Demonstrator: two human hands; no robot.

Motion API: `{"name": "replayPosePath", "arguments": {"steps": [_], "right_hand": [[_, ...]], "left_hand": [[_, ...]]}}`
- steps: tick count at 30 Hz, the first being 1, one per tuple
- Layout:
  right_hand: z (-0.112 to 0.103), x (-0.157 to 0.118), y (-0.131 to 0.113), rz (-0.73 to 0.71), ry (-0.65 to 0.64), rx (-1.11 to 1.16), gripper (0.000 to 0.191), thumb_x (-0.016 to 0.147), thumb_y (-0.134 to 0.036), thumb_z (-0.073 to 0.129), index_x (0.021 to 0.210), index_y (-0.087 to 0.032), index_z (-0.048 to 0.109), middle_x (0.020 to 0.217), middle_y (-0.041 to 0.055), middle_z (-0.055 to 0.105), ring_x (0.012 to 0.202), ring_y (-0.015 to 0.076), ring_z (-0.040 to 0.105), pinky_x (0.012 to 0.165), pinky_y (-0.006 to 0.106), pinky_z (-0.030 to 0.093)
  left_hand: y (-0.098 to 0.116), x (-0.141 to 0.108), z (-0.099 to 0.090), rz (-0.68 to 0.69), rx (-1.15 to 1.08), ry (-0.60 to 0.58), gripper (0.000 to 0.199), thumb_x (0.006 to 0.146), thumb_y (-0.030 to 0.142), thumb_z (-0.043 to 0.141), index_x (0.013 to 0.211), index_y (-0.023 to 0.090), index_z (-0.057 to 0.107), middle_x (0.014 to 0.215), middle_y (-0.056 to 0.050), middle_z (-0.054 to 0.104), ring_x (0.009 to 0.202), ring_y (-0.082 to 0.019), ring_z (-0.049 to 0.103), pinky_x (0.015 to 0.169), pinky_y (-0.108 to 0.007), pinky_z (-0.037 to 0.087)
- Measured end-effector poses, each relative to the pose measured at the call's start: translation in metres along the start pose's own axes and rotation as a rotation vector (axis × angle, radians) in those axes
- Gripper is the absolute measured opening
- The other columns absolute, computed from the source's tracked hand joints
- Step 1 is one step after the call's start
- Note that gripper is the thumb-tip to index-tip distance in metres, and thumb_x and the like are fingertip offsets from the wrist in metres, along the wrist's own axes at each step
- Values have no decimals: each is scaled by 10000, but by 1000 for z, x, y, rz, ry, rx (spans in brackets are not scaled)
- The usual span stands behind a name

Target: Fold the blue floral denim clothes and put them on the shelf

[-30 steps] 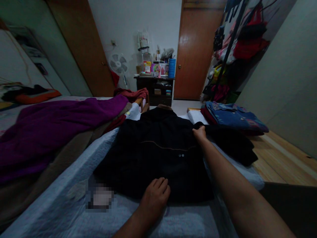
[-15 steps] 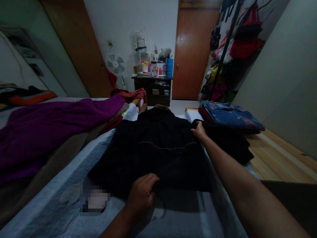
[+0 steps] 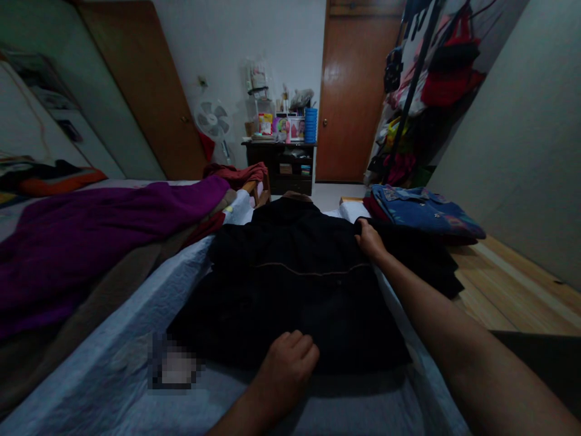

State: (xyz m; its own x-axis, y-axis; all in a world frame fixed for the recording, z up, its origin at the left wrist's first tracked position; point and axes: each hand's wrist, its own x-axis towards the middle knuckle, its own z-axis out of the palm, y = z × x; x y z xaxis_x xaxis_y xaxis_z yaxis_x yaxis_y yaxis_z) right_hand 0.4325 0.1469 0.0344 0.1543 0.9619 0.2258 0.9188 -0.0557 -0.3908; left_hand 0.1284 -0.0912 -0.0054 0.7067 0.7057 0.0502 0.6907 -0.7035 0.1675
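Note:
A black jacket (image 3: 290,303) with a tan collar and a thin tan line across its back lies spread on the light blue quilted bed cover (image 3: 363,412), collar away from me. My left hand (image 3: 290,366) is closed at the lower hem, fingers curled over the cloth. Farther off, my right hand (image 3: 370,240) pinches the jacket's right sleeve near the shoulder. That black sleeve (image 3: 417,254) stretches out to the right past my forearm. The left sleeve (image 3: 227,245) lies bunched beside the body of the jacket.
Folded clothes with a blue denim garment (image 3: 422,212) on top are stacked on a wooden surface (image 3: 517,290) at right. A purple cloth (image 3: 122,218) and a brown blanket (image 3: 118,297) cover the left side. A fan (image 3: 213,118) and a dark cabinet (image 3: 279,163) stand at the back.
My left hand has moved right along the hem, which now lies lower and flatter toward me. My right hand has shifted slightly right. The left sleeve looks more bunched.

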Motion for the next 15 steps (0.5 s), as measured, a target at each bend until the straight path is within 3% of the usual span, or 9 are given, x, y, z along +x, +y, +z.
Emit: {"name": "replayPosePath", "arguments": {"steps": [4,9,15], "right_hand": [[7,-13,4,28,-117,-30,615,815,-160,608,1368,-153,339,1191,153,619,1069,251,612,877,291,436],[5,-19,9,126,-187,4,547,809,-246,646,1285,-114,411,1067,133,661,927,222,648,757,263,459],[8,-19,12,136,-293,-45,234,697,-193,725,906,-136,636,888,67,683,784,183,643,630,221,429]], "left_hand": [[2,-1,24,-11,10,-87,121,899,135,522,987,207,562,1018,-38,605,934,-212,539,819,-356,446],[1,-5,26,-107,25,-51,371,882,84,519,1218,241,512,1204,-62,558,1097,-233,503,924,-394,418],[-4,-4,14,-102,7,-79,206,864,70,511,987,215,589,997,-44,589,931,-196,551,817,-333,451]]}}
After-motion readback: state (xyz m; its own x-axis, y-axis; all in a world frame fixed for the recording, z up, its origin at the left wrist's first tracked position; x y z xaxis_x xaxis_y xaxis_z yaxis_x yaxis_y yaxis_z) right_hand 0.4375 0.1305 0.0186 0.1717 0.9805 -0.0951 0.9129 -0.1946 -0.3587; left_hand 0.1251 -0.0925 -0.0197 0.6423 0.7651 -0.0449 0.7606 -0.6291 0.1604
